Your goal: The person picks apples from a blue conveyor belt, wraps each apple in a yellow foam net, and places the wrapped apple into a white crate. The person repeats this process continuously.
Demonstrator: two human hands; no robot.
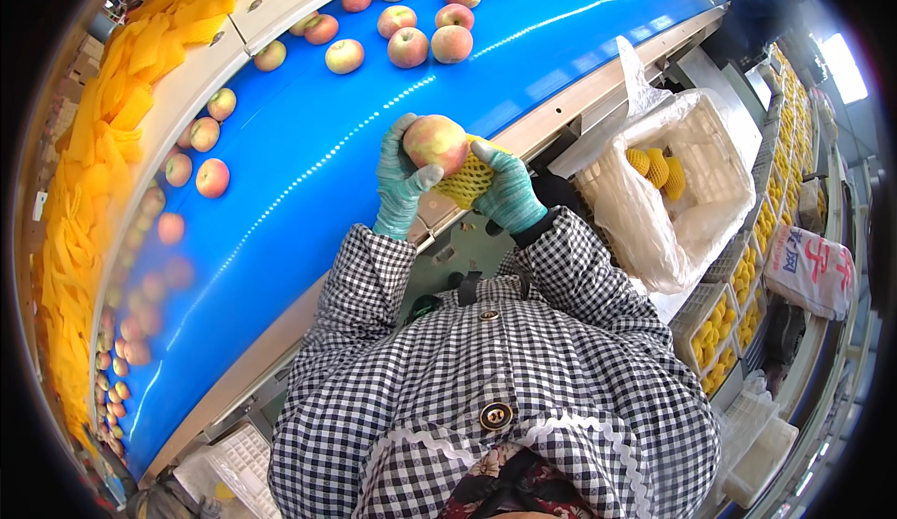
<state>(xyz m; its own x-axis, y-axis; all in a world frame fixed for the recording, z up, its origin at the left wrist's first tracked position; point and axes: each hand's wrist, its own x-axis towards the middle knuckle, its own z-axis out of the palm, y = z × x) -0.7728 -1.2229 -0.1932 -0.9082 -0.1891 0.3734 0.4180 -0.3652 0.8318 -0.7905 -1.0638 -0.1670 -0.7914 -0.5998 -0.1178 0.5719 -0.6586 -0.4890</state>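
Between both hands, over the near edge of the blue conveyor belt (294, 190), is a red-and-yellow apple (436, 142). My left hand (401, 186), in a teal knit glove with grey fingertips, grips the apple from its left side. A yellow foam net sleeve (465, 181) sits against the apple's lower right side. My right hand (510, 190), gloved alike, has its fingers and thumb closed on the sleeve. How far the apple sits inside the sleeve is partly hidden by the fingers.
More apples (408, 47) lie along the belt's far side. Yellow foam sleeves (105, 190) are heaped on the ledge beyond. To my right stands a plastic-lined crate (666, 239) holding several sleeved fruits (657, 170). Stacked crates (715, 330) and a person (760, 18) are farther right.
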